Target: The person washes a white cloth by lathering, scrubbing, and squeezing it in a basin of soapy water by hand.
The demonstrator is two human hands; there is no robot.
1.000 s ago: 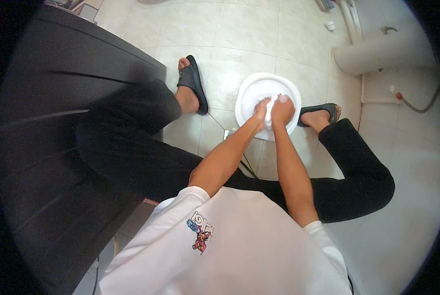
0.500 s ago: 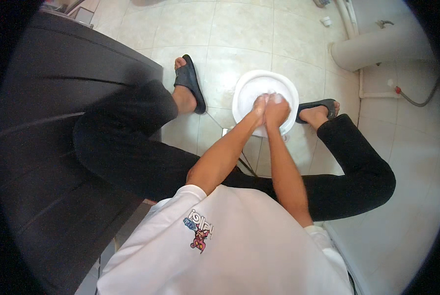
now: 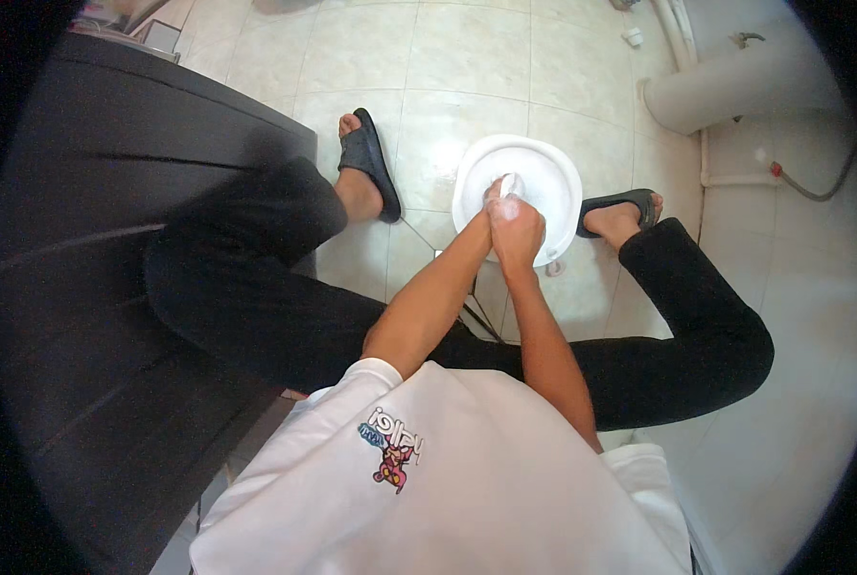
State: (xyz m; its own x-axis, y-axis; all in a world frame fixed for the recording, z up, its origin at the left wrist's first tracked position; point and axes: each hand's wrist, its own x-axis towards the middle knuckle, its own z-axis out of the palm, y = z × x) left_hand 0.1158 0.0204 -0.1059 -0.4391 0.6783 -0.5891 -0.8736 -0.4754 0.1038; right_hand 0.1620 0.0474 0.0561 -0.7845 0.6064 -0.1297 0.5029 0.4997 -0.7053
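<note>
A round white basin (image 3: 565,196) stands on the floor between my feet, with whitish suds or water in it. Over its near half my two hands are pressed together. My right hand (image 3: 518,228) is closed, with white foam on its back. Close against it on the left is my left hand (image 3: 494,195), mostly covered by the right, its fingers curled. A small white cloth-like bundle (image 3: 512,184) pokes out from the grip of both hands; its exact shape is hidden.
A dark cabinet (image 3: 141,182) lines the left side. Black slippers (image 3: 376,163) are on my feet beside the basin. A small pinkish piece (image 3: 555,269) lies by the basin's near rim. At right are a thick white pipe (image 3: 735,96) and a grey hose (image 3: 822,199).
My hands have drawn slightly nearer and to the left, still together. The right hand has turned over the left, and the white bundle shows more clearly above it.
</note>
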